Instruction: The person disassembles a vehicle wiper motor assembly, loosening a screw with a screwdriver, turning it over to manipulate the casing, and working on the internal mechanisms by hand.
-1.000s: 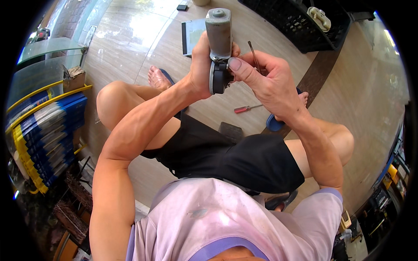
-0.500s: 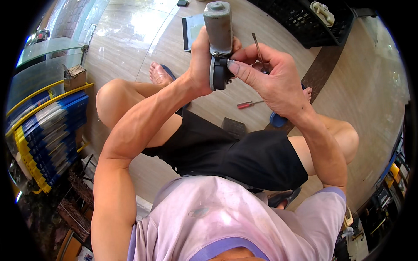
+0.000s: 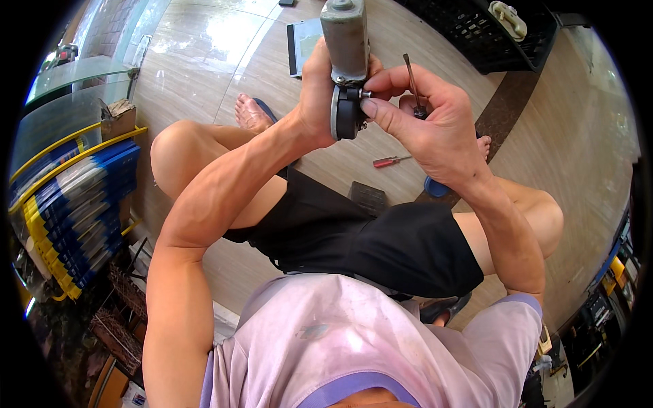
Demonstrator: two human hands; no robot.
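Note:
A grey metal motor [image 3: 345, 44] with a round black gear housing [image 3: 349, 117] at its lower end is held up in front of me. My left hand [image 3: 315, 102] is closed around it from the left; most of its fingers are hidden behind the motor. From the housing's right side sticks out a small silver screw or pin [image 3: 366, 94]. The thumb and forefinger of my right hand [image 3: 435, 122] are on either side of it, close to it. Curled in the other fingers of that hand is a screwdriver [image 3: 412, 80], its thin shaft pointing up and its handle mostly hidden.
On the tiled floor lie a red-handled screwdriver [image 3: 389, 162], a dark block [image 3: 368, 198] and a flat grey-and-black case [image 3: 303, 47]. A black crate [image 3: 469, 34] holds a pale object at upper right. Blue and yellow packets [image 3: 81, 211] fill a yellow rack at left.
The forefinger and thumb of my right hand have spread a little, so more of the silver screw or pin shows. The motor and both hands have shifted slightly right.

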